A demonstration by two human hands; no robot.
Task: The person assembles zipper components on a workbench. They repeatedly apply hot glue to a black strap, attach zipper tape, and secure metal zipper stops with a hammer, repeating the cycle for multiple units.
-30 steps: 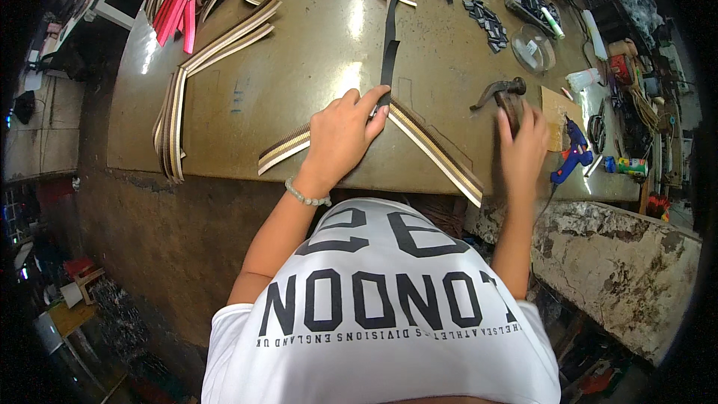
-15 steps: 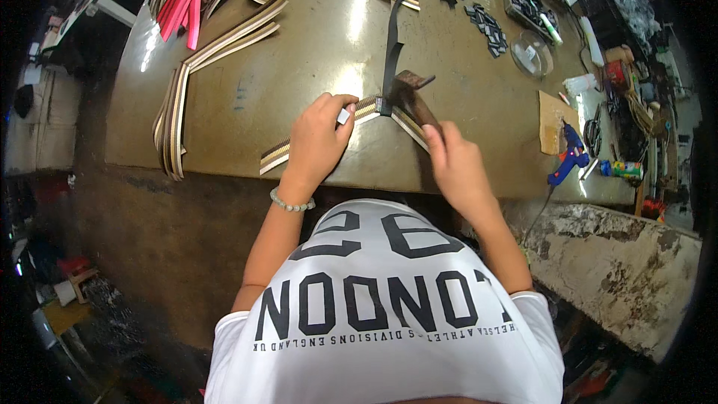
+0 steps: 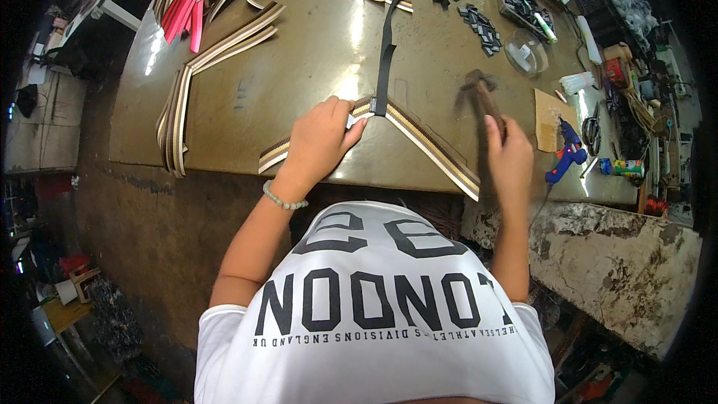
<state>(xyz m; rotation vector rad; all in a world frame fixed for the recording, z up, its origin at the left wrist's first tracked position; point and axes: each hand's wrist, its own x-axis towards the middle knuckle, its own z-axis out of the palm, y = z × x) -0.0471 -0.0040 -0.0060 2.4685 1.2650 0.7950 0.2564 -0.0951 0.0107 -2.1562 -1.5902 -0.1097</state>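
My right hand is wrapped round the wooden handle of a hammer, whose blurred head is over the table, apart from the straps. My left hand is closed on a brown, cream and white striped webbing strap, pinching it near its bend. A small white piece shows between the thumb and fingers; its kind is unclear. Beside the fingertips, a black buckle-like piece sits on the strap at the bend. From it a narrow black strap runs away from me across the table.
More striped straps lie at the left and far side, with pink straps behind. At the right are black buckles, a clear round dish, a full tray, cardboard and a blue glue gun.
My right hand has swung the hammer away to the right from the black piece, uncovering the strap's right arm. My left hand stays almost in place on the strap.
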